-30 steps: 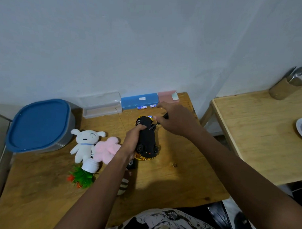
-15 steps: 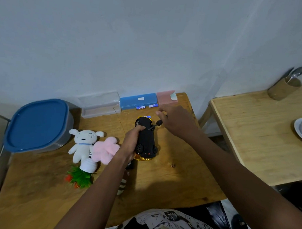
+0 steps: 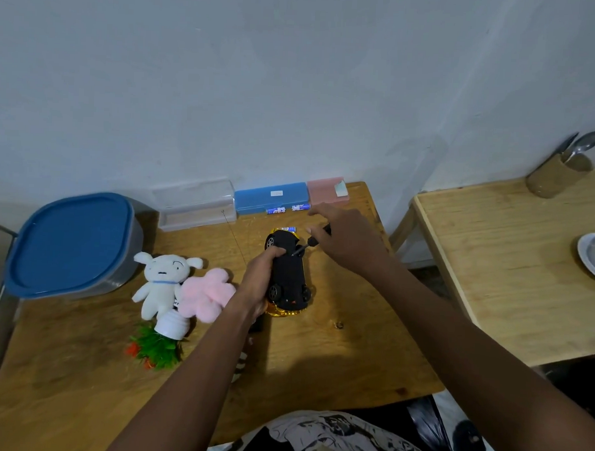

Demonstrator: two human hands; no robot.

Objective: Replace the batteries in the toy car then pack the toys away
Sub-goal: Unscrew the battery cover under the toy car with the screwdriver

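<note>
Wooden table (image 3: 335,361) is carrying everything; nearest, a white plush (image 3: 161,281) and a pink plush (image 3: 207,294) are lying left of the arms. Mid-table the left hand (image 3: 258,284) is gripping the toy car (image 3: 289,275), fingers curled round its side, holding it belly-up on the wood. Just beyond, the right hand (image 3: 346,240) is pinching a small screwdriver (image 3: 310,242), index finger stretched out, the tip seemingly touching the car's underside. Farther back, two batteries (image 3: 276,210) are lying against a blue case (image 3: 272,195) by the wall.

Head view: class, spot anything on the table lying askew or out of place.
The small potted plant lies tipped on its side by the white plush. The toy car is wheels-up, though the left hand grips it, seemingly deliberately.
</note>
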